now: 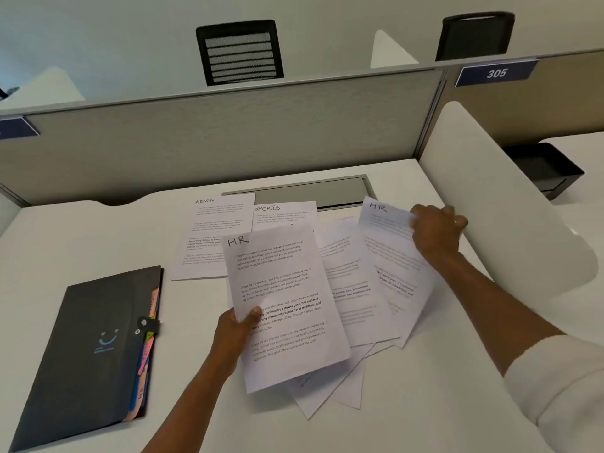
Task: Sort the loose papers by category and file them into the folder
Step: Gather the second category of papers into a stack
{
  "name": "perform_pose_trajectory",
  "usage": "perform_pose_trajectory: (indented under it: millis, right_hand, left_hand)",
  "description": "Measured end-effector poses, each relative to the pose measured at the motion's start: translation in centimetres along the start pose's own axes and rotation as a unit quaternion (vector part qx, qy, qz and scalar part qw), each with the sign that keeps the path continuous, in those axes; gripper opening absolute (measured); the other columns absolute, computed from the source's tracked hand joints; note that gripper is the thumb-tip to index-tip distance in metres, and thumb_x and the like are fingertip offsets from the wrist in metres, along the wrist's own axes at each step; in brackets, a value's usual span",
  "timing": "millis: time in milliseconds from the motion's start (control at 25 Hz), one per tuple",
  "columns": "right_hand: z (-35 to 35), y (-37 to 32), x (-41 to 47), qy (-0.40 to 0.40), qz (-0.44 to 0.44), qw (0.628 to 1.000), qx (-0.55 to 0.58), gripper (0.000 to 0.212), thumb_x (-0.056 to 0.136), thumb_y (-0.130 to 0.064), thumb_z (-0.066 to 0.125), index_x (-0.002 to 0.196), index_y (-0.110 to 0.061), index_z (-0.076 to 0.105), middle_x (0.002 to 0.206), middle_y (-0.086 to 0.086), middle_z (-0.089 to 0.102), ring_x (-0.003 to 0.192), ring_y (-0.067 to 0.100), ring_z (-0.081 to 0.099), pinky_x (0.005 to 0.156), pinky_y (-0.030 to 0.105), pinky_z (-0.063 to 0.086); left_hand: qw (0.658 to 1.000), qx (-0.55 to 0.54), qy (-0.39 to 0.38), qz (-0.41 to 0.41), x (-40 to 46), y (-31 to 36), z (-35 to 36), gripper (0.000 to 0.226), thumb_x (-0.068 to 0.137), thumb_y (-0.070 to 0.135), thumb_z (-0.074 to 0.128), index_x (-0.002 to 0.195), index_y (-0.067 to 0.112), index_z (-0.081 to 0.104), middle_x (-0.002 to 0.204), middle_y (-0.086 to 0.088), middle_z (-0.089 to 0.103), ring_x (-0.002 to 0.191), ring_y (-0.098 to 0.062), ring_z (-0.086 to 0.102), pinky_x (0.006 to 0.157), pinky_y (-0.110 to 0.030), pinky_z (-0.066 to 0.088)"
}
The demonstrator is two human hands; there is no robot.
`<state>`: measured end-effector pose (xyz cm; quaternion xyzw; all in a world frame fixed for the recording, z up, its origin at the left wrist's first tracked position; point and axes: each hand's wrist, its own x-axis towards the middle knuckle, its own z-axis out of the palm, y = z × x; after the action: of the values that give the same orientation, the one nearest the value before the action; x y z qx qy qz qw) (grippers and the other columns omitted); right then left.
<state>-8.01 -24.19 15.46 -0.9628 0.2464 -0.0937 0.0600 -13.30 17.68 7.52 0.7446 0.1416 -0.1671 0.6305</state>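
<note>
My left hand [236, 331] pinches the left edge of a printed sheet headed HR [284, 308], thumb on top, holding it over a fanned pile of loose papers [346, 289]. My right hand [436, 228] grips the top right corner of a second sheet headed HR [390, 256] at the pile's right side. Flat on the white desk farther back lie a sheet headed ADMIN [212, 233] and a sheet headed SPORTS [284, 214]. A closed dark folder [94, 351] with coloured index tabs along its right edge lies at the left, a little apart from my left hand.
A grey partition wall [228, 142] closes the desk's far side, with a metal cable tray lid [313, 191] in front of it. A white curved divider [496, 197] stands close behind my right hand. A black tray [545, 168] sits on the neighbouring desk.
</note>
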Motion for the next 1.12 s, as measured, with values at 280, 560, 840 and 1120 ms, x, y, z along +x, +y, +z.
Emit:
perform_pose_trajectory:
  millis: [280,560,840,1120]
  right_hand:
    - [-11.2,-4.4,0.6,0.166,-0.078,0.983,0.003,0.015,0.090,-0.008,0.057,0.098,-0.017,0.066,0.094,0.011,0.065,0.099,0.031,0.048,0.091,0.051,0.030]
    - [-20.6,-10.1,-3.1,0.233,-0.160,0.959,0.027,0.014,0.093,-0.013,0.057,0.103,-0.018,0.064,0.100,0.011,0.064,0.104,0.032,0.048,0.091,0.047,0.030]
    - [-23.2,-16.4,-6.9,0.110,-0.200,0.972,0.048,0.019,0.093,-0.012,0.056,0.100,-0.027,0.064,0.095,-0.001,0.061,0.106,0.026,0.042,0.088,0.043,0.028]
    - [-17.2,-20.0,-9.4,-0.054,-0.185,0.977,0.095,0.018,0.093,-0.008,0.054,0.087,-0.023,0.063,0.087,-0.006,0.062,0.098,0.021,0.047,0.081,0.036,0.026]
  left_hand:
    - [0.999,0.008,-0.030,0.033,-0.6,1.6,-0.4,0.050,0.071,0.049,0.070,0.109,0.017,0.065,0.096,-0.003,0.077,0.078,-0.025,0.075,0.071,-0.043,0.062]
    - [0.996,0.024,-0.046,0.069,-1.4,2.4,-2.4,0.041,0.079,0.045,0.069,0.107,0.016,0.066,0.094,0.000,0.077,0.077,-0.022,0.075,0.067,-0.036,0.062]
    - [0.994,0.036,-0.056,0.090,-2.5,3.3,-5.3,0.035,0.082,0.047,0.067,0.105,0.021,0.065,0.091,0.004,0.077,0.077,-0.020,0.075,0.064,-0.034,0.061]
    - [0.989,-0.012,-0.119,0.091,-4.3,5.6,-6.9,0.034,0.088,0.043,0.064,0.108,0.016,0.064,0.096,-0.004,0.077,0.085,-0.029,0.075,0.068,-0.038,0.061]
